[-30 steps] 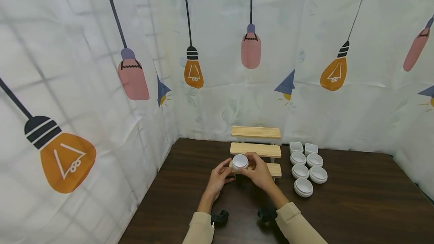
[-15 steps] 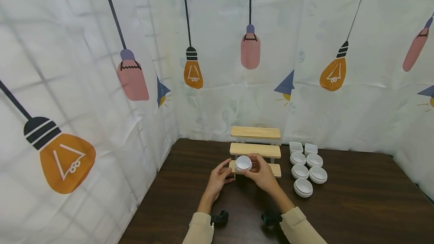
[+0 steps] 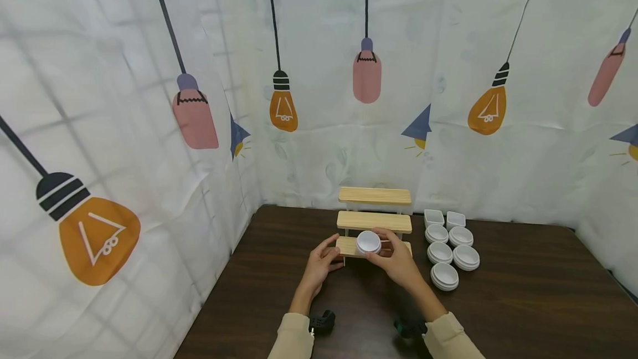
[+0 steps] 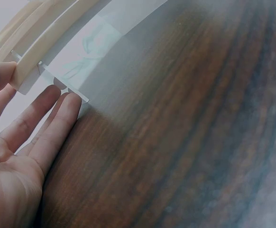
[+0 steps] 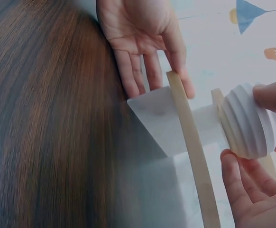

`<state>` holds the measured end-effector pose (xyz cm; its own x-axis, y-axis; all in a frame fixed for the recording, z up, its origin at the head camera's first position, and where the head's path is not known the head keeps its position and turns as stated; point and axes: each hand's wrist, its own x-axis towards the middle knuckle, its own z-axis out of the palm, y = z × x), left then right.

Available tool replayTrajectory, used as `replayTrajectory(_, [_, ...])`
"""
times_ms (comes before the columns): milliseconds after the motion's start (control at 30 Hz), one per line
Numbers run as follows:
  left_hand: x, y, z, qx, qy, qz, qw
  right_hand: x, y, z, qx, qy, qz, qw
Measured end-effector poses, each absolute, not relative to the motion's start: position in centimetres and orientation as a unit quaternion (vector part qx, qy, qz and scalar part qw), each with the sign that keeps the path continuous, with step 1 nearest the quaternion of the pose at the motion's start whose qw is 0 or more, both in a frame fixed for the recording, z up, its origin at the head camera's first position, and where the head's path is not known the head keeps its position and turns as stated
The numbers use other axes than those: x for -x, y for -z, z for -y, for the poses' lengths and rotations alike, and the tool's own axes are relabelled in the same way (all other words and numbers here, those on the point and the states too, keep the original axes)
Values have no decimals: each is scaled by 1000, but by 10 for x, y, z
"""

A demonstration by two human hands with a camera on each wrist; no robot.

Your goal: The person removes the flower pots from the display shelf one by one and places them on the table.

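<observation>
A small stack of round, ribbed white bowls [image 3: 369, 241] is in my right hand [image 3: 397, 265], gripped between thumb and fingers. It is over the lowest board of a three-step wooden display stand [image 3: 374, 220], and the right wrist view shows the bowls [image 5: 249, 121] tilted sideways in that camera. At the left end of the lowest board, my left hand [image 3: 320, 265] pinches the board's edge with thumb and index finger. Its other fingers reach out beneath, beside the clear leg, as the left wrist view shows of this hand [image 4: 29, 156].
Right of the stand are several stacks of round white bowls [image 3: 445, 275] in two columns. Two square white dishes [image 3: 433, 217] stand behind them. The dark wooden table [image 3: 528, 276] reaches back to a white curtain [image 3: 319, 165] printed with lamps.
My right hand has moved the bowl stack to the right along the lowest board, away from the left hand. The left hand has stayed at the board's end.
</observation>
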<state>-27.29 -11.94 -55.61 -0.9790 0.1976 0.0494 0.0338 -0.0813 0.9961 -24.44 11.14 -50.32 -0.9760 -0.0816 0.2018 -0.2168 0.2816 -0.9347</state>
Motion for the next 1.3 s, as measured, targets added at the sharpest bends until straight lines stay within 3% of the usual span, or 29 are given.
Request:
replayTrajectory(567, [271,557,120,-85,-730,-675,60,230,507,-149,-100,-570,811,84])
replayTrajectory(1300, [271,556,120,-86,-732,-673,60,220,509,-178,-90,-590,798,78])
